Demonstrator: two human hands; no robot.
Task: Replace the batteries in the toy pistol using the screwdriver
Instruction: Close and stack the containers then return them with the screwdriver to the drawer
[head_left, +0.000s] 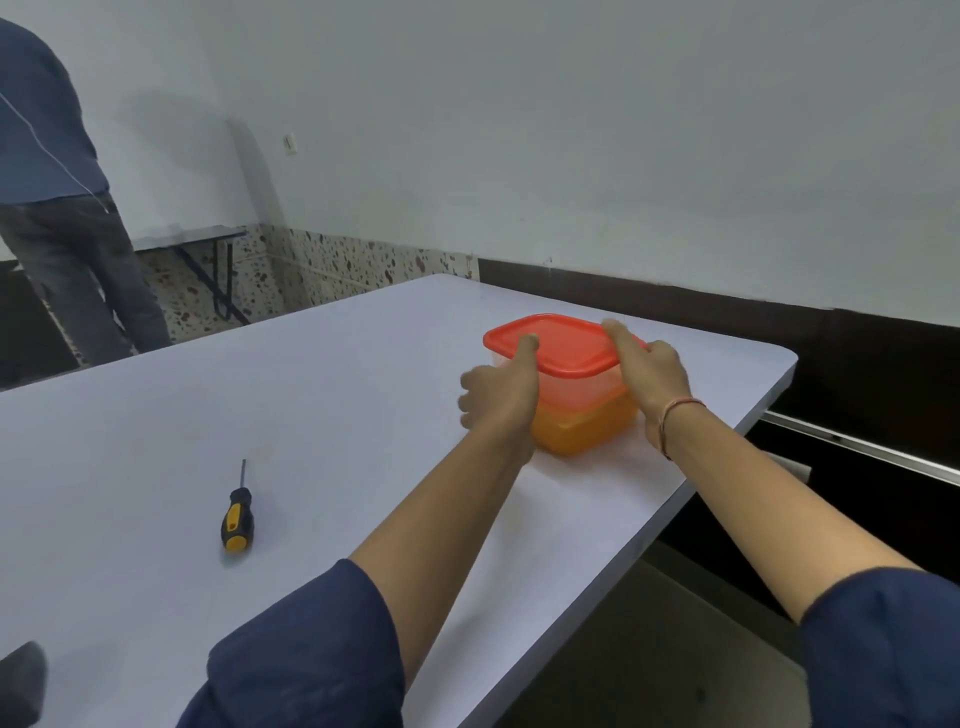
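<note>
A translucent orange plastic box (587, 423) with a red lid (563, 343) stands near the table's right edge. My left hand (501, 392) grips its left side, thumb up on the lid's rim. My right hand (647, 371) grips the right side, thumb lying on the lid's far edge. What the box holds is hidden; something yellow-orange shows through its lower part. A screwdriver (239, 514) with a black and yellow handle lies on the table to the left, tip pointing away from me. No toy pistol or batteries are visible.
The white table (337, 415) ends close to the right of the box, with a dark drop beyond. A person (62, 208) stands at the far left by another table (197, 236). A dark object (21, 680) shows at the lower left corner.
</note>
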